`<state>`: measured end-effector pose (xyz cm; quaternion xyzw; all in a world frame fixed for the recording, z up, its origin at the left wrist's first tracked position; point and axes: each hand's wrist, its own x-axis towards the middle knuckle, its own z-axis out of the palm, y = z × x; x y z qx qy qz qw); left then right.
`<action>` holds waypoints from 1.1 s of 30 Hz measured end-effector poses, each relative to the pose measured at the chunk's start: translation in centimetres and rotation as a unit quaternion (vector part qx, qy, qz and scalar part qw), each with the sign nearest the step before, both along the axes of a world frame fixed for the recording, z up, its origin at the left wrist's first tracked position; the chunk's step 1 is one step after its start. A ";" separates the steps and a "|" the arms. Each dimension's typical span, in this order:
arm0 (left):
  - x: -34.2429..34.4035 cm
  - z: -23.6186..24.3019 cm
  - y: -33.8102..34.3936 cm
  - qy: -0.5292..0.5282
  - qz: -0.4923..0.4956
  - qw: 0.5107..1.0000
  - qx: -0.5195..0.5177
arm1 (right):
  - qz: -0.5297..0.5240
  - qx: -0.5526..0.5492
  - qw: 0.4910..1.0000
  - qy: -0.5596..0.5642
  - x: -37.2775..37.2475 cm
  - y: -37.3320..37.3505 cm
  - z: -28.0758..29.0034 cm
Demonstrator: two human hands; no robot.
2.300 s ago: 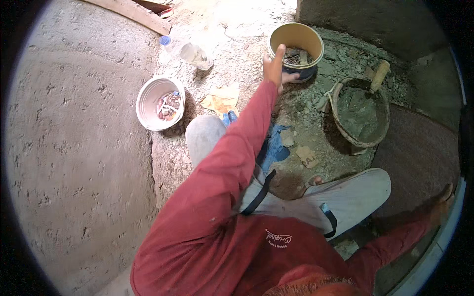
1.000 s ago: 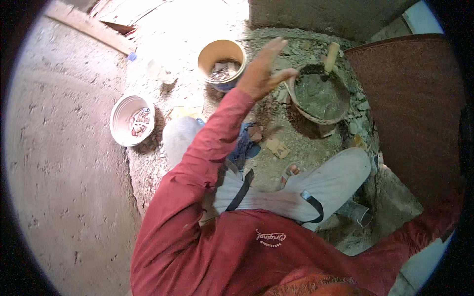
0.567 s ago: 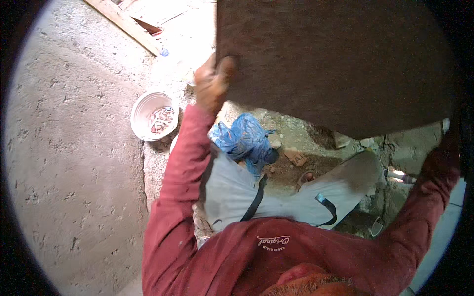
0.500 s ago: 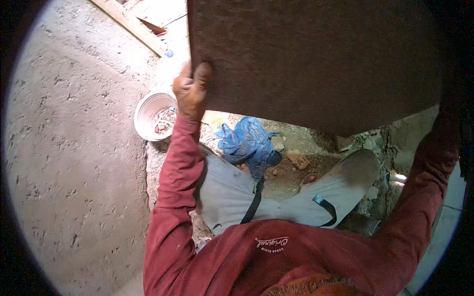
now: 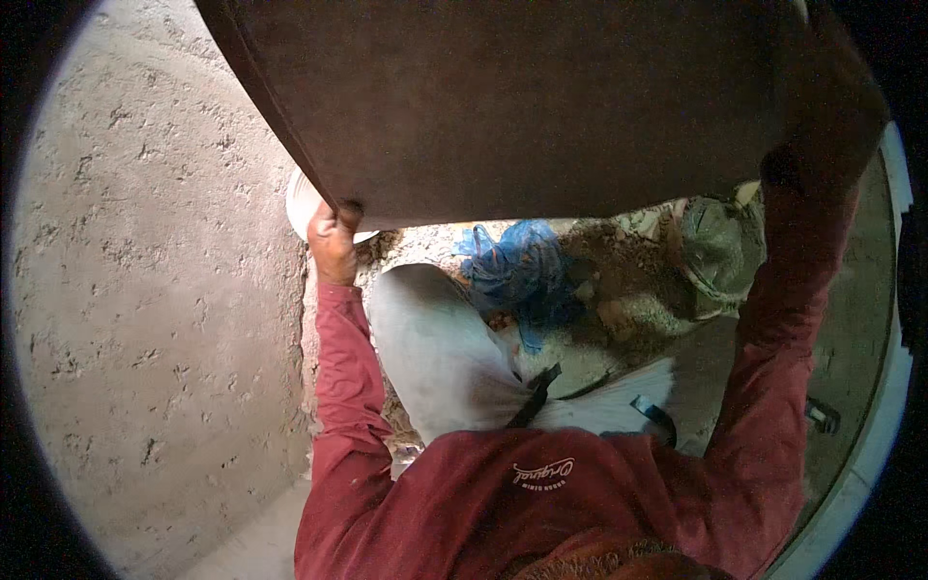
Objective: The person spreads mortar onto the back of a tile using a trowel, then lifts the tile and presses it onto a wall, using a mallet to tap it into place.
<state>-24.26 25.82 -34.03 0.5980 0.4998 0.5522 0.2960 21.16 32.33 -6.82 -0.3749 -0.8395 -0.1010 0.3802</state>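
Rough grey plaster forms the wall [image 5: 155, 290] at frame left. White bucket [image 5: 302, 201] sits at its foot, partly behind the brown board [image 5: 522, 106]. Left hand [image 5: 333, 244] pinches the board's lower left corner; the board spans the upper frame. Blue bag [image 5: 522, 271] lies mid-frame on rubble floor [image 5: 628, 311]. Basin [image 5: 692, 271] stands right of centre. Right hand: lost in upper-right shadow, grip cannot be told.
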 end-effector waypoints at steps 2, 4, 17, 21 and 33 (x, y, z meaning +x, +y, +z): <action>-2.0 -3.8 -1.1 -0.031 -0.052 0.997 -0.044 | -0.061 0.106 0.991 -0.062 -1.6 -1.7 -2.9; -5.6 -6.8 -3.6 0.033 -0.022 0.982 -0.187 | -0.012 0.150 0.987 -0.053 -4.7 -1.6 -4.8; -2.6 -0.2 16.8 0.247 0.029 0.959 -0.137 | -0.093 0.036 0.988 -0.115 -8.4 -6.5 -9.3; 1.6 -1.6 23.4 0.195 0.035 0.968 -0.154 | -0.113 0.032 0.986 -0.119 -9.5 -6.7 -9.9; -10.6 -2.7 27.9 0.288 0.318 0.903 -0.028 | -0.106 0.019 0.984 -0.142 -12.9 -5.0 -10.8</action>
